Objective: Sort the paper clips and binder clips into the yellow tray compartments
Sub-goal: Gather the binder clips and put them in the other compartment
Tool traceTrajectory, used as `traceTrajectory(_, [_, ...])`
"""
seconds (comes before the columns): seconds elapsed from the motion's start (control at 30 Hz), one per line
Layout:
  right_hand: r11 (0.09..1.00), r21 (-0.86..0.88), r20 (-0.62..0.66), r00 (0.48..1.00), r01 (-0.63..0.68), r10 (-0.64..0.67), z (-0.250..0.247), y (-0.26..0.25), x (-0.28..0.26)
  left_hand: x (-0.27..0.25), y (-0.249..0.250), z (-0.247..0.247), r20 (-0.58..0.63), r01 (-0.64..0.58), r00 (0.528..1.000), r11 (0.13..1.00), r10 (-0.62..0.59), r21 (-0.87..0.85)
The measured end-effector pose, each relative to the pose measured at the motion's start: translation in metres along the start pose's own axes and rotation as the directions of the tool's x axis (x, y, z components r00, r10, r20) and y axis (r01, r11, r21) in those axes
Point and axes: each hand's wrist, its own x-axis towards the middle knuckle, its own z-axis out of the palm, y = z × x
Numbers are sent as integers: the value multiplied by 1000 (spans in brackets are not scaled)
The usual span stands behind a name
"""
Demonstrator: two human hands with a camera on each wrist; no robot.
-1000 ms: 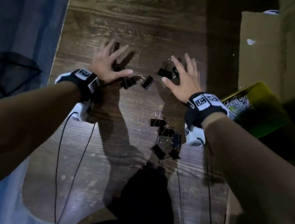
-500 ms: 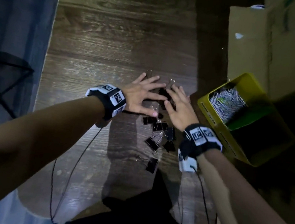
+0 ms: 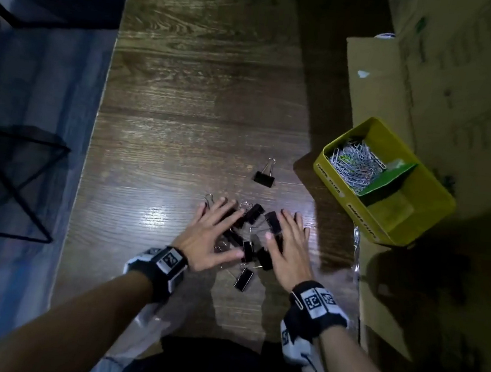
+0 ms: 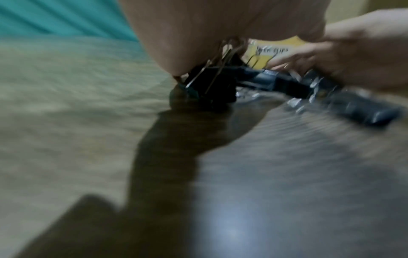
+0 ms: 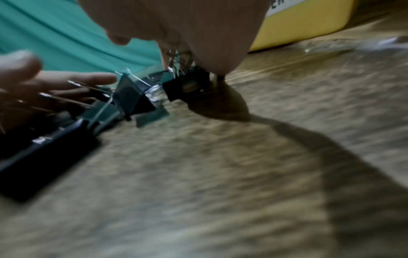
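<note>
Both hands, left hand (image 3: 211,237) and right hand (image 3: 287,251), spread flat around the binder clips (image 3: 249,249), likely corralling them for 1 scoop into the yellow tray (image 3: 356,220).

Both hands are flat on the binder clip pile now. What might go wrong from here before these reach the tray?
1. One binder clip lies apart, beyond the left hand and right hand; a scoop could miss it.
2. The pile is loose with wire handles crossing, so clips may snag or drop.
3. In the yellow tray, the far compartment holds paper clips; a careless drop could mix them.
</note>
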Motion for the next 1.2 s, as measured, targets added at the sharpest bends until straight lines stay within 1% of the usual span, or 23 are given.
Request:
traceTrajectory(0.03, [1000, 23, 0, 1000, -14, 14, 1, -3, 0, 0, 7, 1, -35, 32, 999, 999, -34, -43])
traceTrajectory(0.1, [988, 130, -3, 997, -79, 81, -4, -7, 2, 11, 17, -8, -141, 94, 984, 988, -112, -125])
traceTrajectory(0.17, [976, 194, -33, 993, -101, 109, -14, -6, 2, 33, 21, -26, -234, 123, 961, 985, -149, -124])
traceTrajectory(0.2, [979, 180, -45, 994, -95, 104, -18, -4, 2, 47, 24, -37, -242, 116, 961, 989, -136, -94])
traceTrajectory(0.23, [984, 156, -46, 995, -84, 92, -20, -2, 1, 63, 27, -48, -220, 92, 970, 994, -102, -52])
traceTrajectory(0.27, [989, 127, -34, 996, -74, 79, -21, 0, 0, 79, 31, -58, -168, 56, 984, 998, -55, 3])
traceTrajectory(0.33, [997, 65, 7, 999, -51, 50, -21, 3, -2, 105, 41, -70, -12, -8, 1000, 991, 10, 136])
traceTrajectory(0.4, [1000, -10, 34, 999, -7, 7, -20, 5, -3, 119, 45, -72, 136, -22, 991, 968, -12, 250])
traceTrajectory(0.43, [999, -35, 34, 999, 14, -12, -22, 6, -2, 119, 45, -69, 175, -22, 984, 959, -28, 282])
traceTrajectory(0.47, [998, -50, 26, 999, 26, -24, -24, 6, 0, 115, 44, -66, 187, -29, 982, 954, -28, 299])
traceTrajectory(0.5, [998, -60, 13, 1000, 29, -28, -27, 5, 3, 109, 41, -61, 173, -47, 985, 949, -8, 312])
traceTrajectory(0.57, [993, -116, 6, 1000, 21, -21, -31, 2, 11, 95, 35, -53, 114, -91, 992, 938, 56, 334])
traceTrajectory(0.63, [973, -231, 38, 999, 6, 3, -30, -4, 20, 85, 30, -46, 57, -87, 996, 942, 73, 325])
traceTrajectory(0.7, [947, -319, 58, 997, -24, 44, -26, -13, 26, 78, 28, -40, 18, -44, 999, 963, 41, 267])
traceTrajectory(0.77, [943, -325, 49, 994, -72, 93, -22, -22, 30, 72, 28, -32, -11, -19, 1000, 980, 21, 197])
traceTrajectory(0.83, [945, -316, 37, 994, -90, 107, -16, -28, 31, 67, 27, -26, -50, 10, 999, 991, -3, 134])
traceTrajectory(0.87, [946, -313, 36, 994, -86, 102, -14, -30, 30, 65, 26, -24, -91, 30, 996, 997, -23, 67])
traceTrajectory(0.93, [957, -280, 43, 995, -78, 94, -11, -31, 29, 63, 24, -25, -167, 76, 981, 988, -98, -133])
traceTrajectory(1.0, [970, -221, 48, 992, -101, 114, -8, -29, 31, 63, 23, -31, -187, 140, 961, 943, -203, -300])
traceTrajectory(1.1, [976, -162, 32, 987, -148, 155, -9, -27, 34, 63, 23, -46, -142, 226, 933, 845, -331, -485])
traceTrajectory(1.13, [977, -153, 24, 988, -150, 156, -10, -26, 34, 61, 23, -51, -113, 239, 927, 794, -358, -559])
traceTrajectory(1.17, [980, -139, 10, 989, -142, 145, -12, -26, 34, 60, 23, -56, -95, 230, 920, 723, -379, -651])
traceTrajectory(1.2, [985, -114, -12, 991, -131, 130, -13, -26, 34, 57, 22, -61, -83, 212, 911, 631, -403, -747])
